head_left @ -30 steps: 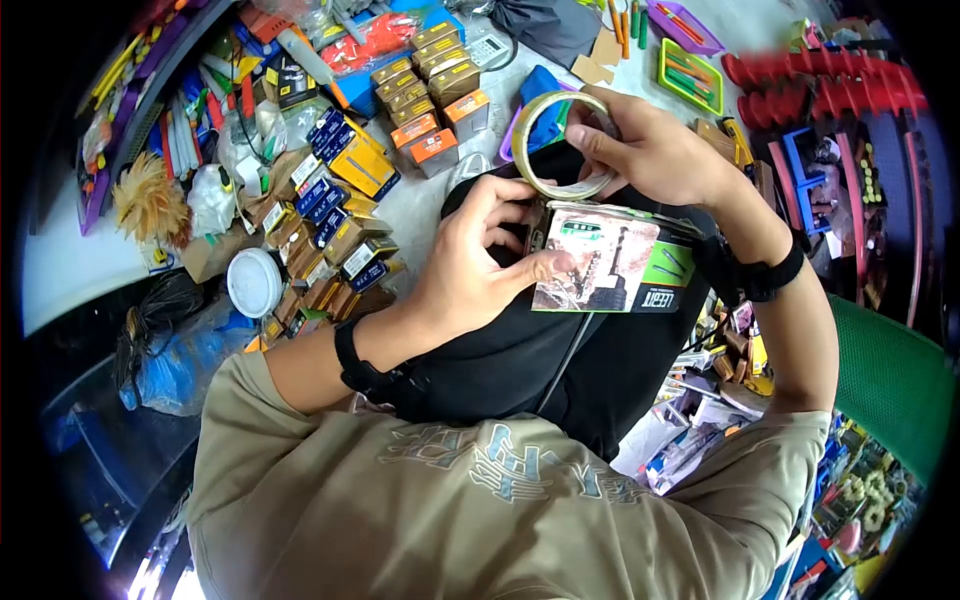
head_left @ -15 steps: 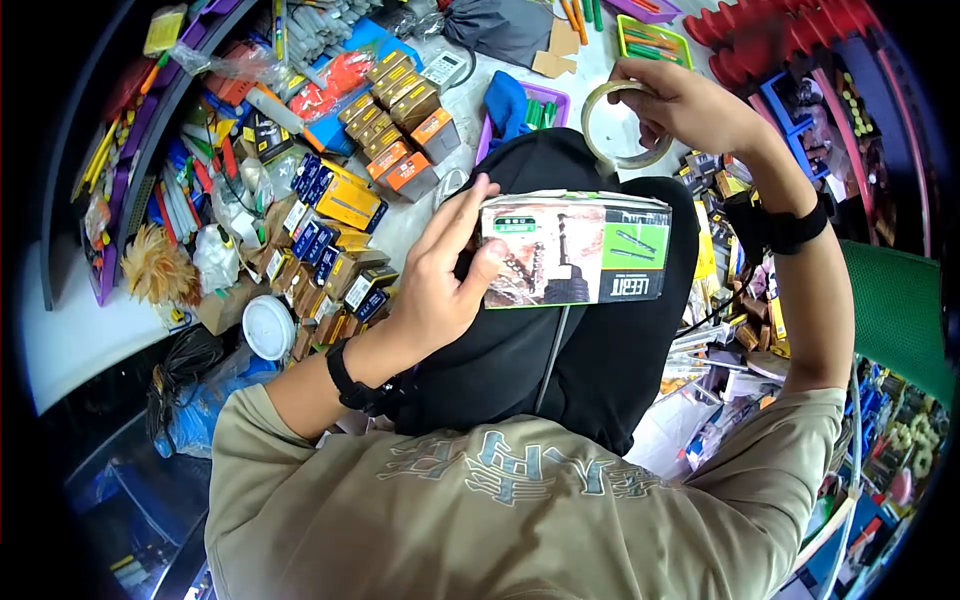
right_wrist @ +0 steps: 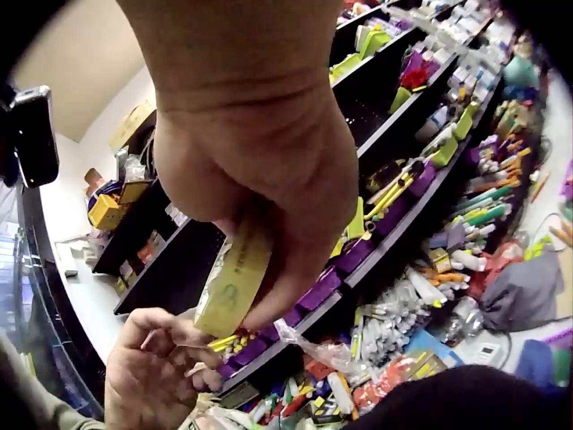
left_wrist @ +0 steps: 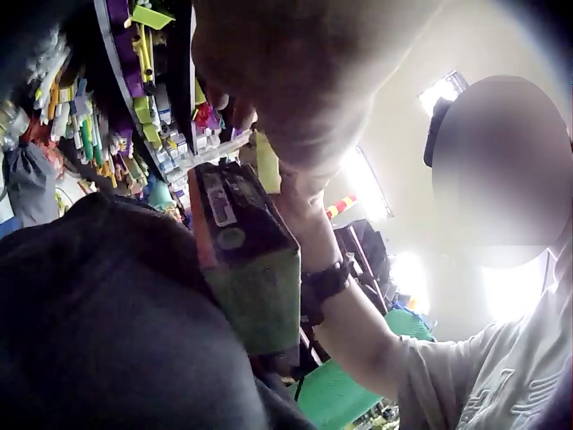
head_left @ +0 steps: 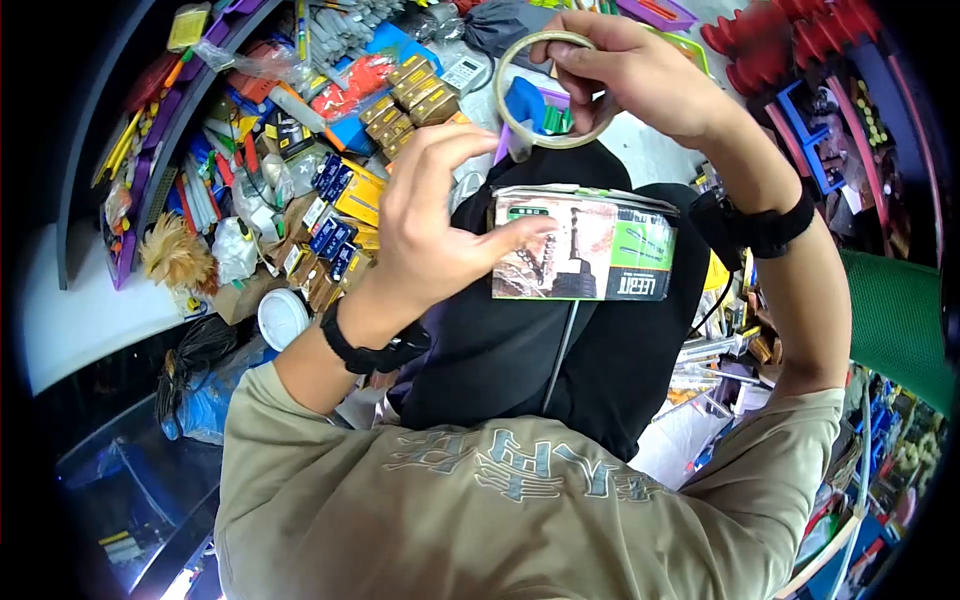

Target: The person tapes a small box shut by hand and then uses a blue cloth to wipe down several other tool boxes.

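Note:
My right hand (head_left: 650, 80) grips a roll of clear yellowish packing tape (head_left: 503, 95) by its right side, held above the knees; in the right wrist view the tape roll (right_wrist: 235, 285) shows edge-on between thumb and fingers. On the black-trousered lap rests a small printed box (head_left: 585, 250) with pictures of drill bits and a green panel. My left hand (head_left: 430, 225) is raised at the box's left end, fingers spread and slightly bent. Its thumb overlaps the box's printed face in the head view, and its fingertips are close to the lower left of the tape roll.
Stacks of small brown boxes (head_left: 425, 100) and blue-yellow boxes (head_left: 340, 235) crowd the floor at left. A purple tray (head_left: 503, 143) with green pieces lies beyond the knees. A white round lid (head_left: 283, 320) is by the left elbow, a green mesh seat (head_left: 895, 320) at right.
The right hand and tape first moved up and away from the box, then left and further up. The left hand let go of the box's left end and rose toward the tape.

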Demonstrator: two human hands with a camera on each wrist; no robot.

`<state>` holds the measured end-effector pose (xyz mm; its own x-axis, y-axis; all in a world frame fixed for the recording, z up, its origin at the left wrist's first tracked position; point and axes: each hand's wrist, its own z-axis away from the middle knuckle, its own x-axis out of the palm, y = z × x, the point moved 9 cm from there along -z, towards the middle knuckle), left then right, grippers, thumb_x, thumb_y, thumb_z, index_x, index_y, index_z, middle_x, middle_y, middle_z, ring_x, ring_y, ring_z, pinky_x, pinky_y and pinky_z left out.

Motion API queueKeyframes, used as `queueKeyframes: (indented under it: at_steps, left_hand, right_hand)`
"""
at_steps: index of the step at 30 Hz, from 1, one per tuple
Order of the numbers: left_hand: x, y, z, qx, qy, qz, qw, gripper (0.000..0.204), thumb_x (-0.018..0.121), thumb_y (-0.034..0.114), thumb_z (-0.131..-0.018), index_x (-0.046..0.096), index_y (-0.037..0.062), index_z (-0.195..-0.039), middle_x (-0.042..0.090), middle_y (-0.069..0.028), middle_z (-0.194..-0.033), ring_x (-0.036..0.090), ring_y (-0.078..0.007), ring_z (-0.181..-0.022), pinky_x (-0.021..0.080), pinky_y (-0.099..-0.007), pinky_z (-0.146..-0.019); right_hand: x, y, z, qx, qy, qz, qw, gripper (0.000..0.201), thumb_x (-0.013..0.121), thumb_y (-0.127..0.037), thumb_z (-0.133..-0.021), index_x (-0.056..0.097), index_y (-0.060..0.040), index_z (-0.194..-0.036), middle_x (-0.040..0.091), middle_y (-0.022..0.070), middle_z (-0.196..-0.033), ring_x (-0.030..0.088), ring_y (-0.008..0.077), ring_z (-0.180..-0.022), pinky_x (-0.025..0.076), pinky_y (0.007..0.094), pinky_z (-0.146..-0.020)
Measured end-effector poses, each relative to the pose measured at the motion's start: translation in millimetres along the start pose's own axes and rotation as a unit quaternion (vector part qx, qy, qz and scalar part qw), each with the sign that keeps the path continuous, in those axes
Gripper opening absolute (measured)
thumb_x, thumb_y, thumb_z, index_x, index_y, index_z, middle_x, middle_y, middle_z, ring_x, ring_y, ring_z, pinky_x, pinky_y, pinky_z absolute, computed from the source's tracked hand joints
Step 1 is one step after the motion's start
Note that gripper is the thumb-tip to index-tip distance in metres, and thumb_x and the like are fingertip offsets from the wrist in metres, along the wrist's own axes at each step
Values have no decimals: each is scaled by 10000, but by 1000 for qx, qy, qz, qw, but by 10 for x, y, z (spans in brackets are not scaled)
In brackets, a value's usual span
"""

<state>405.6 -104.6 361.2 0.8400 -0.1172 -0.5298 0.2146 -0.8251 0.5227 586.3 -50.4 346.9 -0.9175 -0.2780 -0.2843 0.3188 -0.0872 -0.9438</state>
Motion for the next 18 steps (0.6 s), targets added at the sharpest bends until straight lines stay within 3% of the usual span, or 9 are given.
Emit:
queueKeyframes:
  at_steps: [2, 3, 4, 6, 7, 10, 14, 16, 18]
  left_hand:
    - [-1, -75, 19, -47, 18, 24, 998, 686, 953, 232, -669, 575, -2, -1191, 623, -150, -1128, 675, -247, -929, 544, -333, -837]
    - [-26, -123, 26, -78, 31, 33, 996, 584, 906, 180, -752, 561, -4, -1186, 634, -127, -1078, 670, -193, -898, 537, -298, -800]
    - [-39, -137, 40, -80, 33, 29, 996, 584, 906, 180, -752, 561, -4, -1186, 634, -127, -1078, 670, -193, -898, 537, -298, -800]
    - [-12, -449, 170, -238, 52, 147, 959, 435, 812, 82, -846, 542, 0, -1179, 645, -99, -1020, 652, -142, -898, 525, -273, -768]
    - [-7, -494, 200, -246, 55, 215, 944, 318, 707, 5, -913, 526, 1, -1174, 647, -77, -978, 637, -119, -900, 515, -255, -759]
    - [-66, -634, 327, -264, 82, 329, 903, 296, 674, -8, -931, 516, 0, -1181, 635, -85, -991, 638, -129, -913, 517, -261, -784]
    - [-90, -683, 419, -250, 75, 343, 902, 306, 690, -44, -913, 537, -10, -1175, 631, -86, -998, 654, -151, -955, 540, -280, -840]
    - [-18, -677, 432, -223, 36, 362, 904, 287, 733, -41, -885, 599, -23, -1138, 626, -72, -1065, 655, -132, -984, 562, -278, -831]
    - [-48, -675, 488, -234, 61, 357, 902, 225, 740, -40, -881, 634, -38, -1080, 650, -75, -1041, 679, -143, -978, 577, -290, -845]
  right_hand:
    - [142, -53, -89, 0, 4, -7, 1000, 202, 489, -166, -1045, 610, -26, -1125, 593, 29, -732, 656, 130, -624, 539, 285, -612]
    - [195, -73, -129, -3, 0, -4, 1000, 203, 491, -169, -1046, 612, -23, -1120, 597, 32, -730, 659, 134, -621, 541, 288, -607]
    - [240, -88, -161, -4, -4, -1, 1000, 204, 494, -171, -1047, 613, -21, -1114, 601, 35, -728, 663, 137, -618, 543, 291, -602]
    - [311, -120, -185, -8, -13, 13, 1000, 205, 499, -176, -1047, 614, -19, -1111, 606, 39, -728, 664, 138, -616, 545, 295, -599]
    - [344, -138, -187, -10, -18, 28, 999, 207, 504, -180, -1047, 615, -17, -1108, 611, 42, -728, 666, 139, -613, 547, 298, -595]
    - [403, -144, -164, 10, -13, 30, 999, 192, 468, -187, -1070, 585, -46, -1125, 545, -3, -727, 607, 103, -620, 491, 248, -597]
    - [410, -101, -233, 12, -12, 25, 1000, 182, 468, -181, -1068, 584, -50, -1120, 544, -4, -727, 607, 107, -619, 497, 255, -605]
    - [437, -44, -268, 32, -19, 20, 999, 181, 471, -183, -1067, 585, -53, -1119, 544, -3, -726, 606, 108, -617, 499, 262, -608]
    - [456, -12, -287, 36, -20, 23, 999, 181, 473, -188, -1066, 585, -54, -1116, 546, -3, -728, 607, 105, -620, 496, 258, -606]
